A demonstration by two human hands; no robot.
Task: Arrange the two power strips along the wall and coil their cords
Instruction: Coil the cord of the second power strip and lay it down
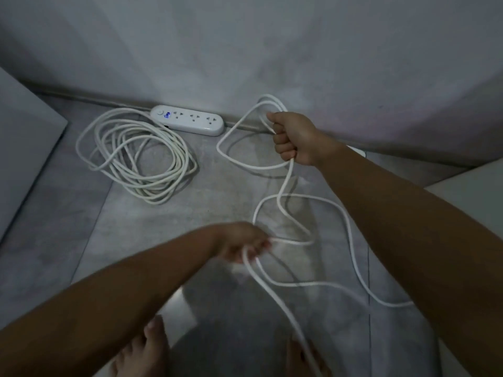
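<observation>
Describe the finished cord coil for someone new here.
At the grey wall's foot lies a white three-socket power strip. Left of it, on the floor, sits the white cord coil, untouched. The other white cord hangs loose from left hand and right hand.

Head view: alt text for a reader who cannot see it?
The right hand grips loops of a loose white cord near the wall while the left hand holds a lower stretch. A white power strip lies along the wall beside a coiled cord.

Bare floor (217,186) lies open between coiled cord (136,156) and, seemingly, loose cord (351,240).
</observation>
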